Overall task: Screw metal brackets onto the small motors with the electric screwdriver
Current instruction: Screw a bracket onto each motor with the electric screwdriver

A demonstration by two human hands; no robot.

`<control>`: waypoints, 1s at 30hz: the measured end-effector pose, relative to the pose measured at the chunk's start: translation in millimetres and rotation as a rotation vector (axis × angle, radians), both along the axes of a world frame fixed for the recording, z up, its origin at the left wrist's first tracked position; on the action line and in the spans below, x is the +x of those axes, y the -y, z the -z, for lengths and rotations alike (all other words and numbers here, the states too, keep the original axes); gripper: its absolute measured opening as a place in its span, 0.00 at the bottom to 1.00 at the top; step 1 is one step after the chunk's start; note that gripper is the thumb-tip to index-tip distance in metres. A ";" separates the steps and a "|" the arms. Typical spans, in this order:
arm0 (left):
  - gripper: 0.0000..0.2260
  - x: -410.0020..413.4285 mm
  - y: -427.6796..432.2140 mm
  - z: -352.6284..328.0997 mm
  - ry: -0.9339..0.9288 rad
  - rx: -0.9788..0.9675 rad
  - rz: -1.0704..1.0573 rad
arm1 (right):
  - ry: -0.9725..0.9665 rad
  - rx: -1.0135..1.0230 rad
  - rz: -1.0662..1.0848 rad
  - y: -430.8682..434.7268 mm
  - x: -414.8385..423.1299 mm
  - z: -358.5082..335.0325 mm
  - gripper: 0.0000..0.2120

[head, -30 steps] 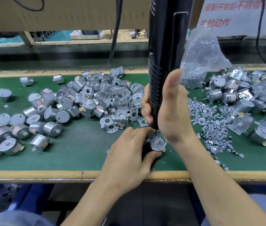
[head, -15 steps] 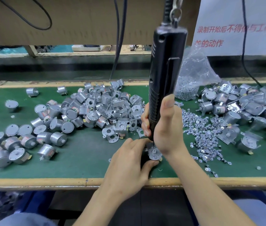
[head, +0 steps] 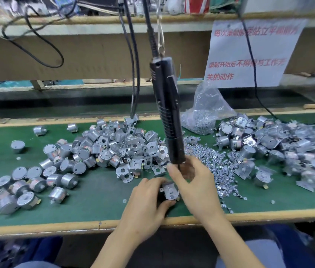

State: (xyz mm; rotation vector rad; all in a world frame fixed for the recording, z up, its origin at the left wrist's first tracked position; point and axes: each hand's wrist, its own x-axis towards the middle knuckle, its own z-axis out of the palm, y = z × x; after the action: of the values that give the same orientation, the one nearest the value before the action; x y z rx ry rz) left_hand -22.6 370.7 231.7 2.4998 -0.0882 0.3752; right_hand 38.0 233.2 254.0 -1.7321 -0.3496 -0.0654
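Note:
A small silver motor with a metal bracket (head: 169,191) on top sits near the bench's front edge. My left hand (head: 145,206) grips it from the left, thumb below and fingers above. The black electric screwdriver (head: 165,113) hangs upright from its cable and hook, its tip just above the motor. My right hand (head: 197,188) is below the tool's lower end with thumb and fingers spread, holding nothing. The motor's underside is hidden by my left hand.
A heap of motors and loose brackets (head: 114,149) lies behind my left hand, with bare motors (head: 27,180) further left. Loose screws (head: 216,165) spread to the right, with a plastic bag of screws (head: 205,111) and bracketed motors (head: 269,144) behind them. The wooden bench edge (head: 56,225) runs along the front.
My right hand let go of the screwdriver, which rose off the motor and now hangs free. The left hand still holds the motor. The camera tilted up.

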 end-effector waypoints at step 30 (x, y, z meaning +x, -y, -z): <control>0.27 3.2 38.1 -7.4 0.200 -0.173 0.119 | -0.686 0.444 -0.112 60.9 -11.7 -9.0 0.07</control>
State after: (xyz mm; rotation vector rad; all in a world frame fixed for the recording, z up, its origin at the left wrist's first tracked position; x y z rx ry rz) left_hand -19.4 332.6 239.1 2.2689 -0.2718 0.5580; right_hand 26.3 172.3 263.0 -1.1998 0.0776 0.4889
